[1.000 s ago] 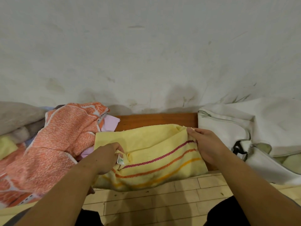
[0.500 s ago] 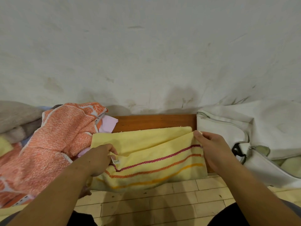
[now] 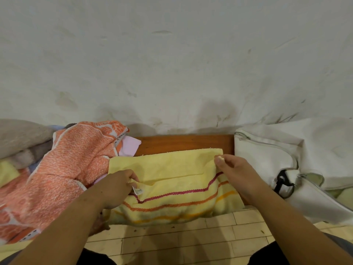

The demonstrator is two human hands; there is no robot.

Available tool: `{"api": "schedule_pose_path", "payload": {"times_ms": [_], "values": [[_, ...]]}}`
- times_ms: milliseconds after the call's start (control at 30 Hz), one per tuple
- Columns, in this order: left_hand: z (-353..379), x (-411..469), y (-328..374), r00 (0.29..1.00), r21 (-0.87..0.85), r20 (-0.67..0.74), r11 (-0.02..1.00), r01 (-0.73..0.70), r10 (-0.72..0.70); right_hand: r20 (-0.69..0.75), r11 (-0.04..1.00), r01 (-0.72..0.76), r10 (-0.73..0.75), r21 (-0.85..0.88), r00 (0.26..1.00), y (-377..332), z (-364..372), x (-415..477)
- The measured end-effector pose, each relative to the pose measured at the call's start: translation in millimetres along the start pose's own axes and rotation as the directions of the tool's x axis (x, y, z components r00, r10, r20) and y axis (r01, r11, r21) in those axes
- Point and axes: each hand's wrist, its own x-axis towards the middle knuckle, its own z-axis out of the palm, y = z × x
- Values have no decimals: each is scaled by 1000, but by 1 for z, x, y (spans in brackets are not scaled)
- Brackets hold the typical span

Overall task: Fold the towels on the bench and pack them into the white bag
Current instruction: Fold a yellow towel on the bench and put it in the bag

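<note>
Your hands are well apart, each clamped on the yellow striped towel (image 3: 172, 169): your left hand (image 3: 118, 185) pinches its left edge just beside the small white label (image 3: 138, 191), and your right hand (image 3: 236, 169) pinches the far right corner between thumb and fingertips.

Now the stock-take, biggest first. You can see only a bare strip of the wooden bench (image 3: 183, 143), at the far side against the wall. On the right, the white bag (image 3: 267, 155) lies slumped with its zip open. Something pale and greenish (image 3: 343, 194) shows in its mouth, which I take for a towel or two already packed, though I can't be sure.

On the left sits the heap, and that is what's left for you: an orange patterned towel (image 3: 76, 159) on top, a grey one (image 3: 19, 136) behind it, a pink cloth (image 3: 130, 146) poking out at the far edge, and a pale yellow piece (image 3: 7, 173) at the far left. None of them is folded.

Between heap and bag lies the yellow striped towel, touching the heap and just beside the bag, with its near edge draped over the bench front. It is doubled over once, the upper layer's edge running across the middle — so by my judgement you're mid-fold on this one, with at least one more fold to make before it goes in.
</note>
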Motion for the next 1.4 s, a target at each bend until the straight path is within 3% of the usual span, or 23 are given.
{"api": "schedule_pose_path", "payload": {"times_ms": [133, 367, 600, 767, 967, 1100, 1233, 1400], "values": [[-20, -11, -21, 992, -113, -114, 993, 36, -49, -237, 990, 52, -83, -133, 968, 2, -9, 4], [-40, -18, -39, 921, -389, -365, 921, -17, -137, -233, 932, 120, -208, -342, 950, -10, -10, 4], [-46, 0, -27, 817, -463, -515, 886, -12, -258, -186, 830, 184, -324, -526, 928, -30, -14, 37], [-45, 13, -21, 792, -514, -536, 857, -31, -293, -154, 772, 165, -323, -614, 934, -34, -9, 61], [-27, 27, -23, 838, -434, -447, 895, 101, -312, -109, 747, 104, -230, -657, 967, -15, 3, 72], [-26, 27, -21, 833, -348, -464, 927, 141, -301, -162, 791, 71, -212, -608, 964, -10, 5, 71], [-30, 23, -17, 825, -393, -480, 914, 101, -298, -215, 847, 39, -179, -530, 960, -9, 5, 69], [-30, 18, -13, 864, -326, -426, 936, 131, -269, -210, 861, -36, -83, -507, 974, -9, 7, 64]]}}
